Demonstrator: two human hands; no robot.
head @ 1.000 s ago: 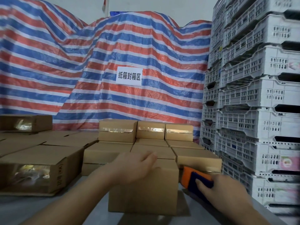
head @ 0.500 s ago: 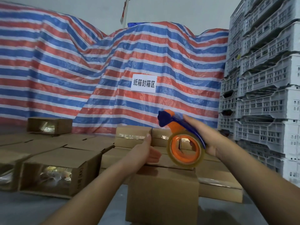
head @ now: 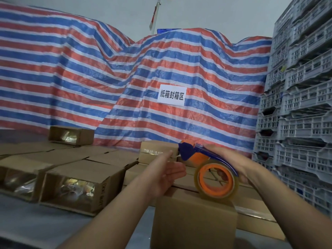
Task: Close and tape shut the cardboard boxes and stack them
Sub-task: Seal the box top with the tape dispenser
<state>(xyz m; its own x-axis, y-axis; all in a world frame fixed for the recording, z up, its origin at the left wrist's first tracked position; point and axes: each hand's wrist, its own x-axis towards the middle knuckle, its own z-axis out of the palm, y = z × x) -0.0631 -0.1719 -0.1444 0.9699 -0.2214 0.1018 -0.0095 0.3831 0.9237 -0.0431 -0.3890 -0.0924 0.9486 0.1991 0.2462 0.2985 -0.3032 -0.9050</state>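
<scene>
A closed cardboard box stands on the grey table in front of me. My right hand is wrapped around a blue and orange tape dispenser with a clear tape roll, held just above the box's far top edge. My left hand hovers over the box with fingers spread, its thumb and fingertip at the dispenser's blue nose where a thin tape end shows. Whether it pinches the tape is unclear. Taped boxes are stacked behind.
Several open-ended boxes showing shiny packets lie on their sides at the left. A tall stack of grey plastic crates fills the right side. A striped red, blue and white tarp with a paper sign hangs behind.
My right hand lifted the tape dispenser from the table beside the box up over its top. My left hand left the box top and reached the dispenser's nose. The view tilted upward.
</scene>
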